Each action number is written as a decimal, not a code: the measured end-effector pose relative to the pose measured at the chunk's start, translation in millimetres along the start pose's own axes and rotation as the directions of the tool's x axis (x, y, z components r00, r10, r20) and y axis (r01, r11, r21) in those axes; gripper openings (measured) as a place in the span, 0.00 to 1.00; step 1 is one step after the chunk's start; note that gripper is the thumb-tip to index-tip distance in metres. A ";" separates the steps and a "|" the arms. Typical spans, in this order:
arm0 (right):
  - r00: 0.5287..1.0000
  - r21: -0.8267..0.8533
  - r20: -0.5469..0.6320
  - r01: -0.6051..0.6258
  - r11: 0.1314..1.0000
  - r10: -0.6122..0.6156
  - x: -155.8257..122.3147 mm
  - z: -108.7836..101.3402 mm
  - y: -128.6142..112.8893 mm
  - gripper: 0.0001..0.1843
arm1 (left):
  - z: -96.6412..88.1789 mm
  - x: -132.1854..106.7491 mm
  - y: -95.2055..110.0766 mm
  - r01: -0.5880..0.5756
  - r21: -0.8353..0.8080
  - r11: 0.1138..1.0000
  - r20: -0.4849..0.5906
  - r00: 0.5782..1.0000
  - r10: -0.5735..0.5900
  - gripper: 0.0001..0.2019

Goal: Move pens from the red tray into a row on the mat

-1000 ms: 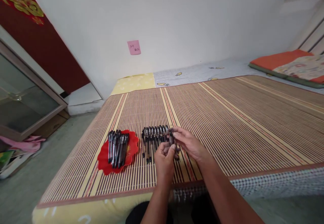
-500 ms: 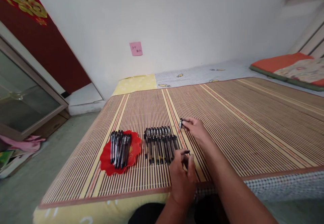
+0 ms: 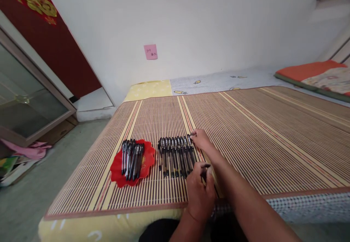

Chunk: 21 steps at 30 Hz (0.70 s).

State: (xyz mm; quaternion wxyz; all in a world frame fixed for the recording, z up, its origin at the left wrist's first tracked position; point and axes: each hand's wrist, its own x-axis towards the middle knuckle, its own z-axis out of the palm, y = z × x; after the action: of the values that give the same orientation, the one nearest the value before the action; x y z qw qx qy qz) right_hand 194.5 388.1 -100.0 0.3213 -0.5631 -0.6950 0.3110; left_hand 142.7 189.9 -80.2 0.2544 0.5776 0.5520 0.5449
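Note:
On the striped mat lies a row of black pens (image 3: 175, 161), side by side, with a line of dark caps (image 3: 173, 142) along their far ends. My right hand (image 3: 201, 139) pinches a small black-and-silver pen cap (image 3: 189, 139) at the right end of that line. Nearer to me, my left hand (image 3: 200, 187) is curled by the near right end of the row; a dark tip (image 3: 205, 165) shows at its fingers, and I cannot make out what it is. To the left, a wavy-edged red dish (image 3: 149, 158) carries a bunch of capped black pens (image 3: 133, 160).
The bamboo-striped mat (image 3: 232, 136) covers a bed against a white wall, where a pink note (image 3: 151, 52) is stuck. A folded orange quilt (image 3: 306, 70) lies at the far right. A glass-paned door (image 3: 30, 96) stands at the left.
My right hand has moved left and slightly down with the cap, bringing it to the right end of the line. My left hand keeps nearly the same pose.

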 end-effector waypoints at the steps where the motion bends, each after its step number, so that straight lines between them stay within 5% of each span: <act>1: 1.000 -0.020 0.001 0.007 1.000 -0.007 -1.3 0.8 0.0 0.05 | 0.0 -0.2 0.5 -0.007 0.003 1.000 0.012 1.000 0.007 0.07; 10: 0.999 -0.153 0.007 0.045 0.987 -0.045 -6.2 1.5 -1.1 0.05 | 0.2 0.3 0.0 -0.010 -0.005 1.000 0.033 0.999 0.010 0.08; 21: 0.998 -0.080 -0.012 0.059 0.995 -0.061 -5.3 4.6 2.4 0.05 | 1.2 0.0 -0.7 -0.018 0.012 1.000 0.040 0.999 0.017 0.08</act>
State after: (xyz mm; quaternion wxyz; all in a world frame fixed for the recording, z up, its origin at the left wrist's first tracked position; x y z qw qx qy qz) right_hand 193.1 383.0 -105.1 0.3127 -0.5566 -0.7211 0.2691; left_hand 143.5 190.4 -81.1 0.2571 0.5948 0.5452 0.5319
